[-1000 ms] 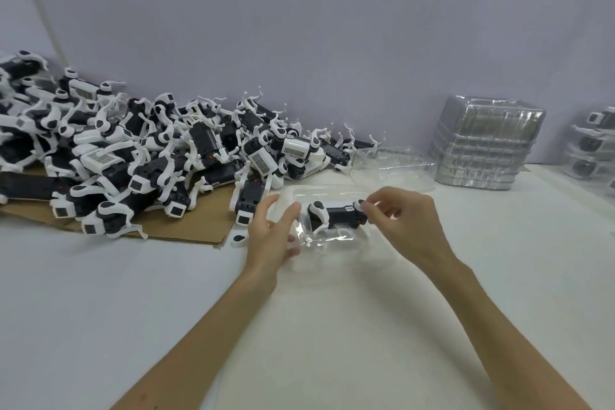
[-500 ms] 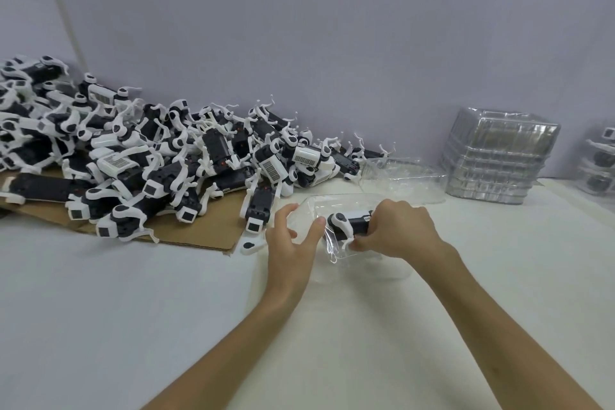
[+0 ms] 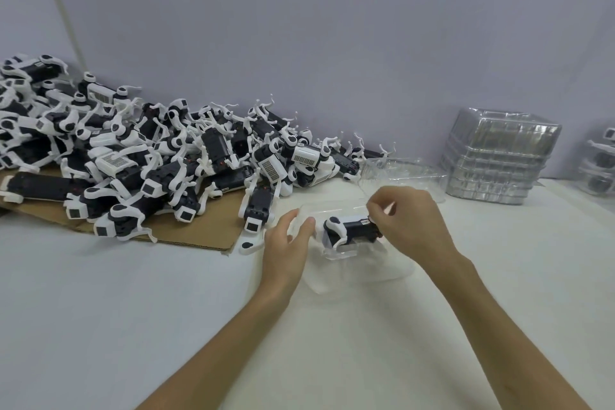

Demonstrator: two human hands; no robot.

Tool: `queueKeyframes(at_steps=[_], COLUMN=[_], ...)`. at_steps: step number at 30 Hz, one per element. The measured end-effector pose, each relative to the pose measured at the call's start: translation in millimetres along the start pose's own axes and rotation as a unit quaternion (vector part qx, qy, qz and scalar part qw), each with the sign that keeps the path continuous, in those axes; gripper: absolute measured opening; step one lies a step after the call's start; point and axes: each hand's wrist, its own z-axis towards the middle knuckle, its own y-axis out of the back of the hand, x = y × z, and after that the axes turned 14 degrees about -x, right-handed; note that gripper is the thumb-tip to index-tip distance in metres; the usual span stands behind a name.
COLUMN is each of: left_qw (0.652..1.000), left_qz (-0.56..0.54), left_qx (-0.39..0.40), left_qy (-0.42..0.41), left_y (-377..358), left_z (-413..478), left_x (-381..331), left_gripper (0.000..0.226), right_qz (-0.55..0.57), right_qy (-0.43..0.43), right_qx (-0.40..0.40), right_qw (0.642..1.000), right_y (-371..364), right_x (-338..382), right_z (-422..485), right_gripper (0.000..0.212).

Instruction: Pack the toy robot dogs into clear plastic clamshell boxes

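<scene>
- Toy dog (image 3: 352,230), black and white, lies on its side in an open clear box (image 3: 372,268) on the white table (image 3: 100,326), head end to the left.
- Right hand (image 3: 412,226): fingers curled, thumb and forefinger pinching the dog's rear end from above.
- Left hand (image 3: 286,243): thumb and curved fingers hold the box's left end, just beside the dog's head.
- Both forearms reach in from the near edge.
- Behind the box, a second open clamshell (image 3: 399,173) sits with nothing in it.
- To the left, a big pile (image 3: 149,156) of loose dogs is heaped on cardboard (image 3: 199,231) against the wall (image 3: 332,43).
- To the right, a stack (image 3: 499,156) of nested clamshells stands near the wall.
- At the far right edge, packed boxes (image 3: 600,163) are partly in view.
</scene>
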Motion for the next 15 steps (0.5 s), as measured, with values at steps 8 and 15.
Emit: queueKeyframes(at_steps=[8,15], left_qw=[1.0,0.992], left_qz=[0.013,0.11], left_qx=[0.023,-0.007], left_qy=[-0.018,-0.061], left_y=[-1,2], left_z=[2,1], left_x=[0,-1], left_gripper=[0.044,0.043], right_qz=[0.03,-0.031], right_qy=[0.075,0.067], right_qx=[0.054,0.064], right_qw=[0.995,0.995], right_y=[-19,-16], right_x=[-12,-2], right_z=[-31,-34], right_gripper=[0.022,0.02])
